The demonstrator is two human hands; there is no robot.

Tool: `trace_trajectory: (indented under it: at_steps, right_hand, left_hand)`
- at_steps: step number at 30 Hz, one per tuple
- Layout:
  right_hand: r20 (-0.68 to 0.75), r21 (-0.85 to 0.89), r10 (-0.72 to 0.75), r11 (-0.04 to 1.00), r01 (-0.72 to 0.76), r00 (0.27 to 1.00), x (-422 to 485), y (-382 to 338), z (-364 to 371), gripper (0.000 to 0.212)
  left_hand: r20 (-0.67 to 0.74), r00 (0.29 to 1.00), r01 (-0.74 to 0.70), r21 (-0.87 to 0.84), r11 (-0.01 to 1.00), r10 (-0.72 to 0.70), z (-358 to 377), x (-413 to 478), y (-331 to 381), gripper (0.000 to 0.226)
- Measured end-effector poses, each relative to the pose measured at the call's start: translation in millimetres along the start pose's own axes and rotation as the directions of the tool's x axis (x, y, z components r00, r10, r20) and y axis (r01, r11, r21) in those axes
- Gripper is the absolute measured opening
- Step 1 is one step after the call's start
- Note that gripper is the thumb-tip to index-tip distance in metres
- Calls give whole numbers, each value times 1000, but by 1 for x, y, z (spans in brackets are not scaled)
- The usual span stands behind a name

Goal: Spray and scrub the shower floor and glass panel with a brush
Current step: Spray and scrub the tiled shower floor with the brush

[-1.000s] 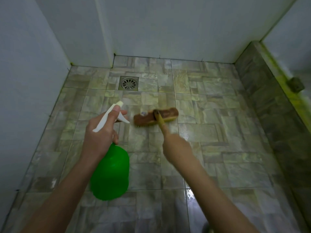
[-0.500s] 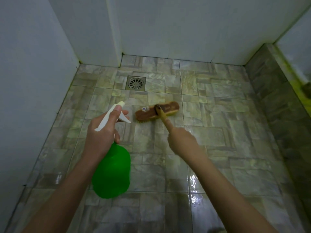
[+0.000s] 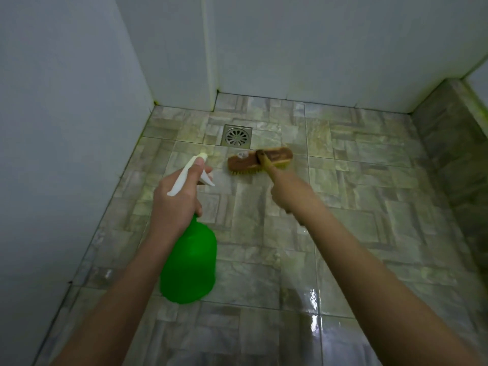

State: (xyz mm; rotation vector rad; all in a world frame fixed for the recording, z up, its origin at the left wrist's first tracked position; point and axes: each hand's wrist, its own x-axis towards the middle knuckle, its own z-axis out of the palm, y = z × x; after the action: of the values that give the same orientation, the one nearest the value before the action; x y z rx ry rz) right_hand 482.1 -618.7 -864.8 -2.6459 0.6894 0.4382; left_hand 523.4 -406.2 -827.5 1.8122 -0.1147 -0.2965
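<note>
White walls (image 3: 317,48), wet tiles (image 3: 356,207), drain (image 3: 237,136).

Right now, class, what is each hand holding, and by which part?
Left hand: green spray bottle, gripped at its neck below the white trigger head. Right hand: scrub brush, by its handle.

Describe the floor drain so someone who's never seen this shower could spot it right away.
Look at the tiled shower floor near the far wall, toward the left corner. Just beyond the brown scrub brush sits the drain. It is the only metal piece in the floor: a square silver plate with a round grate of radiating slots.
</note>
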Motion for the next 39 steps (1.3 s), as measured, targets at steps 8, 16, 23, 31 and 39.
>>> trace_trajectory:
  at_steps: [8,16,23,31,39]
  right_hand:
    - [-2,3,17,1000,-17,1000,15,-3,-4,91]
    - [2,-2,18,1000,-18,1000,21,-1,-3,93]
    - [-4,21,7,1000,-7,1000,10,-1,-2,94]
    - [163,224,83,967,-119,983,-13,3,-19,87]
    - [-30,171,56,984,-50,998,36,-18,-8,92]
  left_hand:
    - [8,980,196,185,963,-201,21,50,-4,51]
    - [-32,963,269,142,953,-267,27,62,8,48]
    - [-40,975,221,139,965,-218,29,56,12,43]
    - [-72,980,193,83,978,-187,27,51,9,47]
    - [-65,978,203,104,974,-197,13,50,-7,39]
